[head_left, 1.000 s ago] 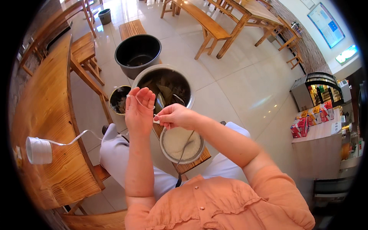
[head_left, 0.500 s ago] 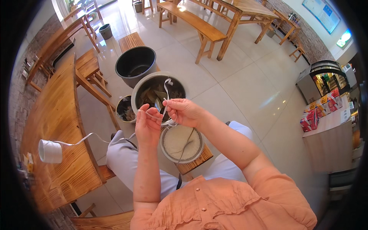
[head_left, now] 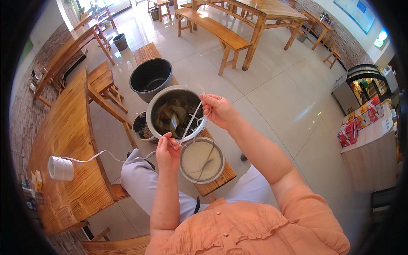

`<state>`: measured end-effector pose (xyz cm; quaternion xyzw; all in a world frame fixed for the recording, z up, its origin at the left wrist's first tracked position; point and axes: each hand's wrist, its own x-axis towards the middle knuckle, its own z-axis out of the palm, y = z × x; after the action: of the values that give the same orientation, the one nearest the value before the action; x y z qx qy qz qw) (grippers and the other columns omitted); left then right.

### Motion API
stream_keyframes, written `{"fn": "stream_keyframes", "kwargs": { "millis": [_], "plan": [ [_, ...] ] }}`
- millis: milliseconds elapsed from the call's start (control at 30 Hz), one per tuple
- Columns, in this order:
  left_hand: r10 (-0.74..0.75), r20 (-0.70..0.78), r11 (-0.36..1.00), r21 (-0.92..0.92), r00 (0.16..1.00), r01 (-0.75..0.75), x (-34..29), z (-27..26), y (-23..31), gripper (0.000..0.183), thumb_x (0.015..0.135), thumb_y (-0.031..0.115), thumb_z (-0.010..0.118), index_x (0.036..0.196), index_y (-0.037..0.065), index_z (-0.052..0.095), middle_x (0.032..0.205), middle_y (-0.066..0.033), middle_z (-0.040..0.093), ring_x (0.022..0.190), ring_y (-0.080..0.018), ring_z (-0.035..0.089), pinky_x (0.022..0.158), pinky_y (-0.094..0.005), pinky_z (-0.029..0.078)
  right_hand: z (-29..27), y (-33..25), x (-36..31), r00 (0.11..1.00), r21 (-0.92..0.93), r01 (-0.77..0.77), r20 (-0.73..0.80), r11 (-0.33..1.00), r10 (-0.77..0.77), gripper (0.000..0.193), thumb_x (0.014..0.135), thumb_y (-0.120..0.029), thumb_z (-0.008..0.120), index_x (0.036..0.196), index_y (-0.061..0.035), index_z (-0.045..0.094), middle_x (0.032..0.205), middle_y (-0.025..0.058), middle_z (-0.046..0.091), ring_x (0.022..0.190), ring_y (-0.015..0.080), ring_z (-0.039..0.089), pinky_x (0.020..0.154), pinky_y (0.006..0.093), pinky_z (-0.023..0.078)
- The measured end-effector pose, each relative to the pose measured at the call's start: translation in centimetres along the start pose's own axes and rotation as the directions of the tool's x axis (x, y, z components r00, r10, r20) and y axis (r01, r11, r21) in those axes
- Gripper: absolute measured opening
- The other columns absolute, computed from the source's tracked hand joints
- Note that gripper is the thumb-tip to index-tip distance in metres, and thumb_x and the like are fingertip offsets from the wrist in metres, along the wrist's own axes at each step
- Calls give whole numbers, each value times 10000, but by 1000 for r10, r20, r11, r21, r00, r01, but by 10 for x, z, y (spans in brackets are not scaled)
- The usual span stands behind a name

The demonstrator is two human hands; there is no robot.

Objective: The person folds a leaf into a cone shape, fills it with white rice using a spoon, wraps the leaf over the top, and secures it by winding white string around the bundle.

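Note:
A white plastic ribbon (head_left: 192, 121) runs taut between my two hands, slanting over a metal basin (head_left: 151, 124) of long dark leaves (head_left: 174, 114). My left hand (head_left: 168, 154) pinches it at the basin's near edge. Farther right and higher, my right hand (head_left: 218, 111) grips its other part, and loose loops dangle below. From my left hand the ribbon trails over my left knee to a white spool (head_left: 60, 168) on the wooden table. Just beneath the hands stands a bowl (head_left: 182, 169) of white rice-like grains (head_left: 197, 155), a thin-handled utensil (head_left: 206, 163) lying in it.
Bowl, basin and a dark pot (head_left: 151, 76) line up on a wooden bench (head_left: 219, 180) between my legs. A small bucket (head_left: 142, 129) of scraps stands left of the basin. The wooden table (head_left: 68, 127) is at my left; a counter with red boxes (head_left: 348, 134) is at right.
My hands have moved apart: the right went up and to the right, the left slightly down. The ribbon between them is now stretched into a longer straight line.

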<state>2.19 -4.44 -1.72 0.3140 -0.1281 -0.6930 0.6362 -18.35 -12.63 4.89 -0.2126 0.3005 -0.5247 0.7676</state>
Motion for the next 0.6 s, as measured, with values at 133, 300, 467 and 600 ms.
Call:
{"fn": "stream_keyframes", "kwargs": {
  "millis": [133,300,467,600],
  "plan": [
    [-3,-31,1000,1,1000,3,-2,-3,-4,213,940,206,385,988,61,533,682,-26,521,564,-123,445,576,-286,420,-8,-10,2,998,-4,39,-43,999,-39,102,844,-126,592,876,-29,597,696,9,575,572,62,531,515,193,460],
    [24,-86,999,43,996,-20,-5,-9,1,186,926,167,429,1043,64,531,884,-70,621,797,-156,602,722,-309,509,-16,-13,5,990,9,95,-104,995,-93,103,837,-121,599,883,-30,583,706,18,576,567,76,535,510,198,467],
    [29,-53,999,35,998,-27,-3,2,7,273,926,178,428,1145,28,492,1111,-134,571,1013,-225,569,862,-343,475,-37,-25,10,978,41,139,-162,989,-131,97,835,-125,603,874,-39,581,697,22,574,559,88,536,509,194,473],
    [0,7,997,-72,1000,0,-5,3,11,293,924,176,398,1163,26,478,1096,-157,582,1036,-252,560,887,-364,462,-42,-25,8,964,78,151,-231,985,-129,89,833,-121,603,876,-47,578,706,21,576,558,94,536,503,195,470]
  ]
}}
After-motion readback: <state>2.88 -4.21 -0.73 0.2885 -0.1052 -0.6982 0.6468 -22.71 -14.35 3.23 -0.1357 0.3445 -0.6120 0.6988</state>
